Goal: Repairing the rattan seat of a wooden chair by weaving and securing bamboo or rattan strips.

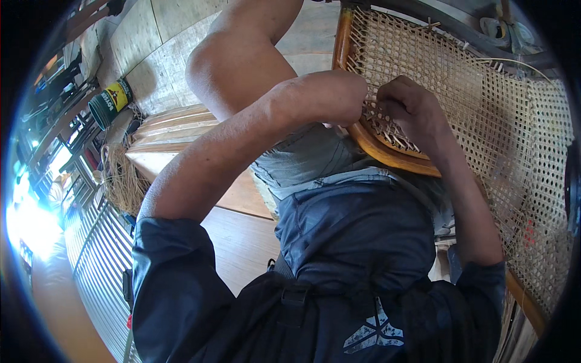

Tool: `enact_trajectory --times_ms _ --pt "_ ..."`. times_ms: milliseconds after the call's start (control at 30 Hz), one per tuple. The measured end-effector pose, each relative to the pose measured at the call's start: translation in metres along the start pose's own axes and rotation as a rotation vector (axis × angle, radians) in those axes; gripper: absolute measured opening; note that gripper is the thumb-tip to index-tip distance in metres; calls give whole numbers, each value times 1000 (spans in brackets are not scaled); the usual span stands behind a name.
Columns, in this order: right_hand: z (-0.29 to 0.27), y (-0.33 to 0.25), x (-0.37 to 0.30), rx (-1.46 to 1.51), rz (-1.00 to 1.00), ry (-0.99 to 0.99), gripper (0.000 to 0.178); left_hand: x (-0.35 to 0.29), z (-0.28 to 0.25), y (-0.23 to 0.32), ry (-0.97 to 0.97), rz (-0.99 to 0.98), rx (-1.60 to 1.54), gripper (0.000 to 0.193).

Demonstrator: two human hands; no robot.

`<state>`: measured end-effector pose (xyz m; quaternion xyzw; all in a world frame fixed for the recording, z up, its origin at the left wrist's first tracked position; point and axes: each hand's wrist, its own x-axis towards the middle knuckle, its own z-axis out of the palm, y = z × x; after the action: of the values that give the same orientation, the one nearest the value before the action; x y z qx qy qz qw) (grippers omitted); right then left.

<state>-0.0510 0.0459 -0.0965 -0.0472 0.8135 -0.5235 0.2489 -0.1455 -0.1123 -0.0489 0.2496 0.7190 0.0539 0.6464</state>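
A woven cane panel (478,109) with a grid of small holes lies over my lap on the right. Its curved, varnished wooden frame (387,156) runs round the near left corner, where loose cane ends stick up. My left hand (348,100) is bent over this corner at the frame's edge, its fingers mostly hidden behind the hand and wrist. Just to the right, my right hand (411,106) rests over the weave with fingers curled in a pinch. What lies between those fingers is too small and hidden to make out.
A bare knee (212,66) is raised beyond my left arm. Light wooden boards (175,130) lie at the left, beside a bundle of dry strands (118,175) and a green bucket (101,112). A dark rail (436,15) borders the panel's far side.
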Motion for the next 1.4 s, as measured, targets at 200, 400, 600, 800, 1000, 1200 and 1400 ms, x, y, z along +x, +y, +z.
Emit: enact_trajectory --times_ms 200,400,600,800,1000,1200,1400 --pt "21 -5 -8 -119 -172 269 22 -3 -6 1 2 -12 -38 25" --pt "25 -5 -16 -344 -291 280 24 -3 -8 0 23 -6 -5 27" --pt "28 -8 -27 -485 -221 242 20 -5 -5 6 67 17 103 26" --pt "20 -16 -28 -518 -142 124 25 -8 -5 8 72 23 138 25" --pt "13 -16 -24 -556 -118 19 27 -7 -9 8 24 2 135 21" --pt "8 -23 -24 -563 -109 -23 25 -7 -12 10 7 47 170 20" --pt "11 -28 -25 -658 -86 -41 22 -4 -14 8 3 107 290 21"
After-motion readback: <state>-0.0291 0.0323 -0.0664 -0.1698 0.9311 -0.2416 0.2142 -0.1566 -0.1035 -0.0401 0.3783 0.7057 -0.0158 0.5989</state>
